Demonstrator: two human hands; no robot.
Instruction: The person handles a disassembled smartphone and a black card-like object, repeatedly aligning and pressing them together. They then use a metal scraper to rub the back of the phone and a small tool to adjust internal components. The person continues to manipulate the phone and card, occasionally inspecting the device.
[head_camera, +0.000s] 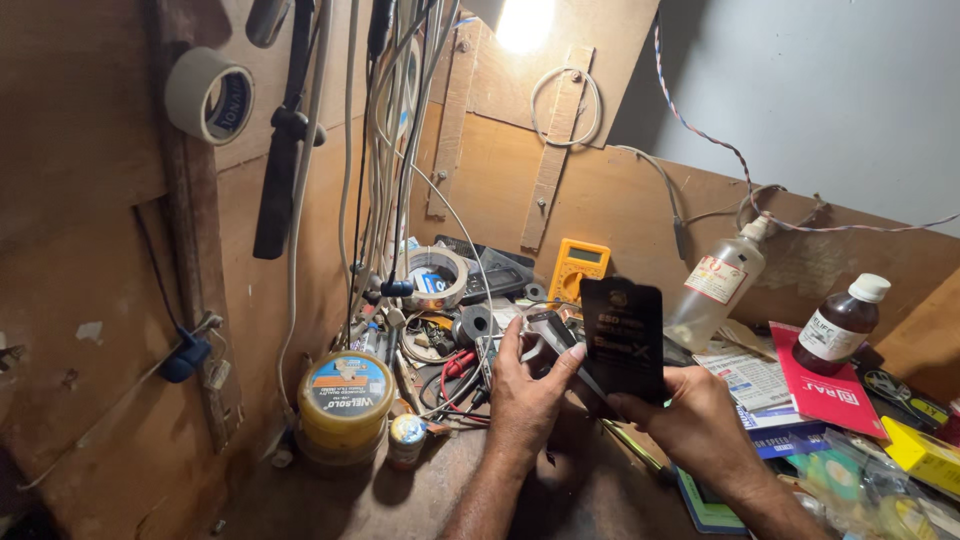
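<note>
1. Looking down, we saw a yellow-lidded round tin (345, 405) at the left with a blue-and-orange label.
2. We noted a clear squeeze bottle (715, 290) with a red-and-white label, and right of it a brown bottle (840, 328) with a white cap and label on a red booklet (828, 392).
3. Our right hand (690, 420) pinched the flat black packet (623, 340) by its lower edge, holding it upright above the bench.
4. Our left hand (527, 390) closed around a grey tool (545, 330) just left of the packet.

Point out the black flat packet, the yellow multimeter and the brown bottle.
black flat packet (622, 335), head view, middle of its front face.
yellow multimeter (579, 268), head view, its body below the screen.
brown bottle (838, 332), head view, its label.
</note>
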